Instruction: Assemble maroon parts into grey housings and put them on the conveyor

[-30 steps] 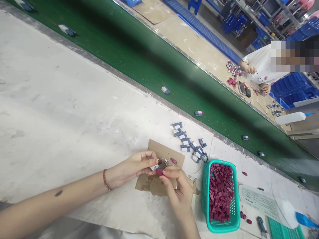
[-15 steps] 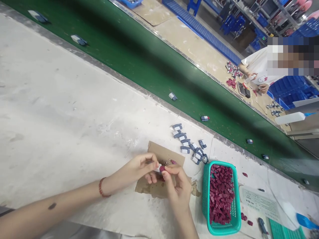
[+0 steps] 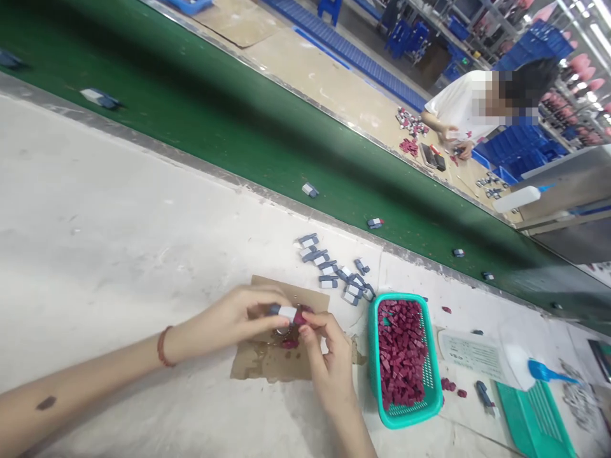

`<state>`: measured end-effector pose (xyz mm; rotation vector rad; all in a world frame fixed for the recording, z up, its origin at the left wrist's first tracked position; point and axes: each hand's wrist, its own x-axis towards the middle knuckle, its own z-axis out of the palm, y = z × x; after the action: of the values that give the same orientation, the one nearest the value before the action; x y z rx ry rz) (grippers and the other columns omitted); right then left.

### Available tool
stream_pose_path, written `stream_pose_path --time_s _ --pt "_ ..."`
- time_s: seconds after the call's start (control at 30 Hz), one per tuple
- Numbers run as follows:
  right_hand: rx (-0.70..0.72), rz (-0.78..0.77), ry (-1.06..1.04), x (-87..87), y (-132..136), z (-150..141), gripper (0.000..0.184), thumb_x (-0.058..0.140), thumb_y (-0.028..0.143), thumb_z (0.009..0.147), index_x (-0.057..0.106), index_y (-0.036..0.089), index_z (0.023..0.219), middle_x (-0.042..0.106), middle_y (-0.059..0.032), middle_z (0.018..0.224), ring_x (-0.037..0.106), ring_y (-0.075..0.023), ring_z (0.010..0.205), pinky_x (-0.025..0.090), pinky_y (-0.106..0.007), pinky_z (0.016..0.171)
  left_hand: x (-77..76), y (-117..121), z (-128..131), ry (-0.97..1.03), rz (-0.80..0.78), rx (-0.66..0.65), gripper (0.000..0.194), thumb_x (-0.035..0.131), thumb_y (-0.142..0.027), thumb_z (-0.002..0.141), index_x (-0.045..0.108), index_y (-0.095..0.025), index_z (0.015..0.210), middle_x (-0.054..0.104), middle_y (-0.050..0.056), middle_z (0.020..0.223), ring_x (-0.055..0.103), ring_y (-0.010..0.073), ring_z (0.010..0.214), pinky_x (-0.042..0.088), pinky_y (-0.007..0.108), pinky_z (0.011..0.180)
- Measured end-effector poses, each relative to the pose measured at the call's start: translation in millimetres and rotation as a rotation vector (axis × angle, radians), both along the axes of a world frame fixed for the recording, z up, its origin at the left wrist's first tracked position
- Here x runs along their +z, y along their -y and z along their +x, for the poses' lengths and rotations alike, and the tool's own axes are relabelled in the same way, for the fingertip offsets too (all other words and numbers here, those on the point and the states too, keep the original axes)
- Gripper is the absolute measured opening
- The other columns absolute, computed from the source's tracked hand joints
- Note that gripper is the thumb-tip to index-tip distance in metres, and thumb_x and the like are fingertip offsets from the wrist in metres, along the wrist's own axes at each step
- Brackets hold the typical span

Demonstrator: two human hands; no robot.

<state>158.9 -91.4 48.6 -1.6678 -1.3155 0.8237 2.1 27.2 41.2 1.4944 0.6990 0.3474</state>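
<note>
A thin, reddish-brown braided cord bracelet [image 3: 163, 346] circles the left wrist; both forearms are sleeveless.

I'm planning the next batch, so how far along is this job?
Looks done: the red-ended piece on the green belt. In hand: the left hand holds a blue-and-white part, the right hand a maroon bit at its end. Apparently left: the blue-and-white parts grouped on the table, showing no maroon, and many maroon bits in the basket.
</note>
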Motion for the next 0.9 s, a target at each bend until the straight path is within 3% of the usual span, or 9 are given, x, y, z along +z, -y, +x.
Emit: stream_pose_path --time_s 0.1,0.2,0.33,0.43,0.5,0.6,0.7,0.8,0.9 --pt "-0.089 0.016 0.171 7.8 12.1 31.1 0.017 0.048 0.023 0.094 0.064 0.021 0.099 0.069 -0.0046 0.089 0.065 -0.0173 0.080 0.051 -0.028 0.070 -8.2 -46.0 10.6 -0.021 0.190 0.186 0.026 0.066 -0.044 0.078 0.074 -0.021 0.087 0.073 0.007 0.093 0.064 0.0250 0.087 0.050 0.029 0.073" --pt "-0.282 -0.014 0.438 10.6 30.1 76.2 0.016 0.048 0.023 0.092 0.064 0.022 0.093 0.066 -0.0065 0.090 0.061 -0.0216 0.085 0.049 -0.033 0.074 -19.4 -104.2 19.0 -0.184 0.402 0.399 0.035 0.062 -0.047 0.081 0.069 -0.017 0.098 0.072 0.008 0.100 0.061 0.0256 0.090 0.048 0.033 0.081" --pt "-0.360 -0.148 0.739 0.1 45.5 125.6 0.018 0.048 0.027 0.089 0.065 0.020 0.089 0.065 -0.0109 0.093 0.058 -0.0278 0.086 0.046 -0.041 0.076 -29.9 -162.3 29.3 -0.405 0.692 0.442 0.040 0.046 -0.039 0.092 0.065 -0.008 0.107 0.068 0.013 0.105 0.058 0.0269 0.096 0.044 0.041 0.092" --pt "-0.351 -0.148 0.866 -11.0 45.4 138.5 0.020 0.047 0.027 0.089 0.065 0.022 0.084 0.064 -0.0103 0.088 0.057 -0.0271 0.081 0.044 -0.038 0.069 -33.6 -177.9 44.0 -0.429 0.803 0.434 0.039 0.044 -0.032 0.092 0.063 -0.005 0.111 0.059 0.016 0.122 0.043 0.0335 0.119 0.028 0.051 0.107" --pt "-0.350 -0.129 0.890 -14.8 42.9 139.0 0.021 0.047 0.027 0.089 0.065 0.023 0.080 0.063 -0.0085 0.083 0.056 -0.0253 0.077 0.043 -0.036 0.065 -36.2 -179.4 58.5 -0.405 0.872 0.358 0.038 0.046 -0.031 0.090 0.062 -0.009 0.116 0.054 0.014 0.132 0.035 0.0335 0.128 0.021 0.050 0.111" --pt "-0.366 -0.131 0.800 -13.0 41.5 137.9 0.020 0.049 0.029 0.089 0.063 0.023 0.077 0.063 -0.0077 0.082 0.057 -0.0247 0.078 0.044 -0.035 0.066 -42.0 -177.1 83.5 -0.339 0.970 0.103 0.036 0.048 -0.030 0.086 0.063 -0.018 0.117 0.055 0.010 0.133 0.039 0.0310 0.127 0.026 0.046 0.109" --pt "-0.440 -0.154 0.483 -6.0 44.5 137.7 0.018 0.055 0.036 0.086 0.062 0.021 0.081 0.066 -0.0075 0.081 0.061 -0.0241 0.076 0.048 -0.036 0.068 -47.7 -174.4 105.7 -0.316 1.021 -0.055 0.038 0.042 -0.028 0.087 0.061 -0.018 0.119 0.057 0.014 0.128 0.050 0.0325 0.115 0.036 0.047 0.099" --pt "-0.516 -0.119 0.042 1.8 48.2 132.8 0.024 0.062 0.042 0.081 0.063 0.018 0.087 0.068 -0.0054 0.075 0.064 -0.0210 0.069 0.052 -0.034 0.066 -49.2 -171.9 123.3 -0.260 0.943 0.012 0.032 0.046 -0.027 0.084 0.063 -0.015 0.109 0.057 0.017 0.122 0.052 0.0351 0.110 0.039 0.049 0.096" --pt "-0.540 -0.061 -0.247 8.7 49.1 119.5 0.030 0.065 0.041 0.081 0.067 0.017 0.099 0.068 -0.0026 0.070 0.063 -0.0173 0.064 0.052 -0.031 0.063 -46.8 -168.7 138.1 -0.180 0.827 0.071 0.019 0.053 -0.023 0.079 0.064 -0.016 0.094 0.062 0.015 0.109 0.053 0.0349 0.108 0.039 0.048 0.097"
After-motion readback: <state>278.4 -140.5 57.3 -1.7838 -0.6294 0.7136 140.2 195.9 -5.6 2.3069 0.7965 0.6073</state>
